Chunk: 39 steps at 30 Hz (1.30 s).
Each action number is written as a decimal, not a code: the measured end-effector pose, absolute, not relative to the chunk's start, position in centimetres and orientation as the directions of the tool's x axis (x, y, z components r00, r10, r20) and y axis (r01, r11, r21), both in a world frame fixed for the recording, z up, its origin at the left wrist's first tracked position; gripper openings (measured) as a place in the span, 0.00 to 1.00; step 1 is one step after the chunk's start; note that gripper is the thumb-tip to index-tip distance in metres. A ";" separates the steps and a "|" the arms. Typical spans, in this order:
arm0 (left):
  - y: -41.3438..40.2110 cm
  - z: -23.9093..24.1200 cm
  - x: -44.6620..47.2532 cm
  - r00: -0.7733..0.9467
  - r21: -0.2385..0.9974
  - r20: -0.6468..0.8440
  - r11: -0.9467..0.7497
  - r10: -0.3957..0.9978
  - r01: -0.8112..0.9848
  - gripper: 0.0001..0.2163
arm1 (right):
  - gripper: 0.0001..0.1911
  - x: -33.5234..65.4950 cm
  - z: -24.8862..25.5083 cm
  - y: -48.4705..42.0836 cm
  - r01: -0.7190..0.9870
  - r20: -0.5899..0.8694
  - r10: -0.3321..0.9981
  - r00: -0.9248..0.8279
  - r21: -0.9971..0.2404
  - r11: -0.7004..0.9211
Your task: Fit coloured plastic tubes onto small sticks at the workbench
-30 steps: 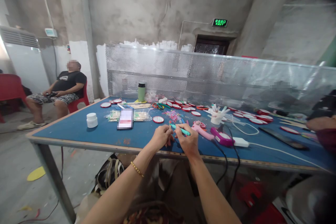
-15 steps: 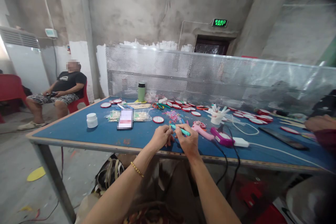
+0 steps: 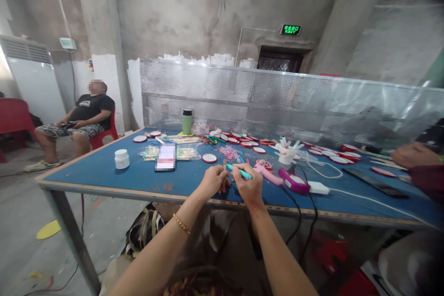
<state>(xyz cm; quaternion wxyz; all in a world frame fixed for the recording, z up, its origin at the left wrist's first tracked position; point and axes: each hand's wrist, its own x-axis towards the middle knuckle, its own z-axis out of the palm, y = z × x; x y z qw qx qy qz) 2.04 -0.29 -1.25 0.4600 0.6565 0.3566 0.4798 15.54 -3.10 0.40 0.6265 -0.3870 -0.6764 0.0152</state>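
My right hand is closed around a teal marker pen, its tip pointing left toward my other hand. My left hand is closed in a pinch, and a small, thin, wooden-looking strip rises from its fingertips. The marker's tip is at or beside that strip; whether they touch I cannot tell. Both hands are over the near edge of the blue table. Just beyond them lie a round red-rimmed disc, a pile of small pink bands and a pink glue gun.
Left of my hands are a phone and a white jar. To the right lie a purple device, a cup of white sticks, cables and a black phone. A co-worker's hand is at far right. Behind stands a perforated screen.
My hands stay almost still, with the marker shifting very slightly. The co-worker's hand at the far right has moved a little to the left.
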 end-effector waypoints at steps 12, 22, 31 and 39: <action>-0.3 -1.1 2.0 0.293 0.947 0.301 -0.321 0.907 0.021 0.08 | 0.10 15.6 0.3 -3.0 0.510 0.840 0.536 0.077 -0.496 0.703; -0.3 -1.3 2.1 0.292 0.944 0.310 -0.330 0.905 0.020 0.09 | 0.10 15.6 0.5 -3.2 0.513 0.837 0.543 0.065 -0.495 0.701; -0.5 -1.0 2.1 0.286 0.944 0.305 -0.328 0.908 0.034 0.09 | 0.10 15.6 0.5 -3.2 0.517 0.848 0.527 0.060 -0.478 0.710; -0.5 -1.1 2.0 0.288 0.947 0.302 -0.321 0.909 0.021 0.08 | 0.10 15.7 0.4 -3.1 0.526 0.851 0.522 0.067 -0.474 0.706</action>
